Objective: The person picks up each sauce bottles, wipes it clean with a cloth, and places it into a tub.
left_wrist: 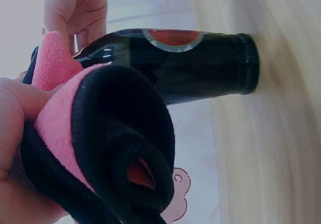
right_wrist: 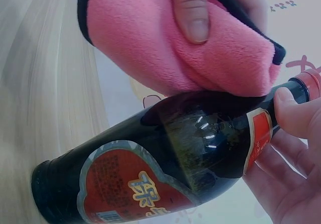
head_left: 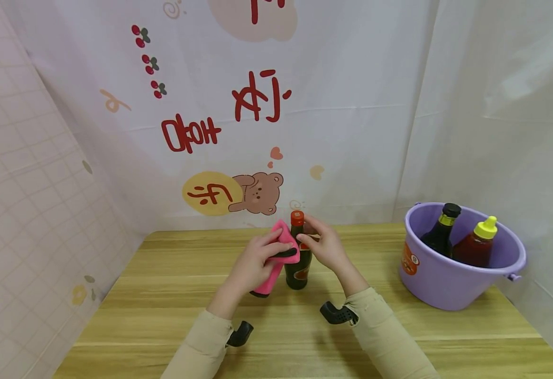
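Note:
A dark glass bottle (head_left: 298,268) with a red cap (head_left: 297,217) and a red label stands upright on the wooden table (head_left: 163,316). My left hand (head_left: 257,258) grips a pink cloth with black trim (head_left: 276,260) and presses it against the bottle's upper left side. My right hand (head_left: 324,245) holds the bottle's neck just under the cap. In the right wrist view the pink cloth (right_wrist: 165,48) lies on the bottle (right_wrist: 165,169) shoulder, with the left thumb (right_wrist: 193,13) on top of it. The left wrist view shows the bunched cloth (left_wrist: 100,133) beside the bottle (left_wrist: 190,63).
A purple plastic bucket (head_left: 447,295) stands at the table's right, holding a dark bottle with a black cap (head_left: 442,231) and a red sauce bottle with a yellow cap (head_left: 477,245). Printed white curtains enclose the back and right; a tiled wall is on the left.

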A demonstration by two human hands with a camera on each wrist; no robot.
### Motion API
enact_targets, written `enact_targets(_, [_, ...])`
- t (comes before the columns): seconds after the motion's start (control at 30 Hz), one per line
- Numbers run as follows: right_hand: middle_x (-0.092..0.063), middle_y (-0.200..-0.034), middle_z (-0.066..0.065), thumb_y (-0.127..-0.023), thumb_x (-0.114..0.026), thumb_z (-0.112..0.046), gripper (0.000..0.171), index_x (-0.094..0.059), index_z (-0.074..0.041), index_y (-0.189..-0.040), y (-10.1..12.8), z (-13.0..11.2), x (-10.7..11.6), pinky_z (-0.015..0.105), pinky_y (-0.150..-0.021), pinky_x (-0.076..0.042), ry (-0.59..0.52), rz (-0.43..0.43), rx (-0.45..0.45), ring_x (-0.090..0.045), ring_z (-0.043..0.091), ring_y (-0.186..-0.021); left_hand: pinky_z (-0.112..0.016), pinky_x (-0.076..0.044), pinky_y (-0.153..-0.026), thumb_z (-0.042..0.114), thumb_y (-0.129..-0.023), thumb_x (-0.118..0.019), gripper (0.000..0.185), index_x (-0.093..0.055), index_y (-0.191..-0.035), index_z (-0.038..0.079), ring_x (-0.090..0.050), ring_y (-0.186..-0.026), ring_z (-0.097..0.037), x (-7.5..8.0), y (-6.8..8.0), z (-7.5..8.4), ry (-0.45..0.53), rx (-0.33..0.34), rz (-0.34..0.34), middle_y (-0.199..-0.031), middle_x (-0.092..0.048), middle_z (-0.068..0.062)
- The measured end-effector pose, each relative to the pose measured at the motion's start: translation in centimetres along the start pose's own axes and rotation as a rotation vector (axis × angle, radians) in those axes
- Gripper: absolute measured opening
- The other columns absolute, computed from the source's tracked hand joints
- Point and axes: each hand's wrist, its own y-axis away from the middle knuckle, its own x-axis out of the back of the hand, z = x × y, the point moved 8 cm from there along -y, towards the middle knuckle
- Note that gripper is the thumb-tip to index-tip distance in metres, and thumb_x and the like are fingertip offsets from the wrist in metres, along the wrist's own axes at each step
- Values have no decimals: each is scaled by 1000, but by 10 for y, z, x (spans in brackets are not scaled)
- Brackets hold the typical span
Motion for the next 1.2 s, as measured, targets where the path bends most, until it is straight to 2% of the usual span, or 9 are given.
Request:
enact_targets(0.17, [-63,-110,19,-90,-71,-2,51,-55,-4,-139,0,0,0,44,-81,-57,-10,6,-15,-64,35,-103,-51,-48,-94,-5,-82,-75,40,-75,-116,16,-55,-117,-38,-3,7,0,-4,11,-5,-142,-54,-12])
enact_targets(0.8, [-64,-110,16,-91,-70,-4,50,-55,-4,-139,1,1,1,45,-85,-56,-17,10,-34,-64,32,-102,-50,-48,-96,-4,-82,-75,41,-74,-116,20,-56,-119,-35,-15,30,-12,-7,62,-40,-144,-53,-8])
enact_targets(1.2, [-64,-111,17,-90,-71,-4,50,-56,-3,-138,1,1,1,47,-87,-55,2,18,-33,-64,33,-103,-50,-49,-95,-6,-80,-76,40,-75,-112,18,-56,-117,-37,-18,38,-12,-5,29,-32,-141,-55,-11])
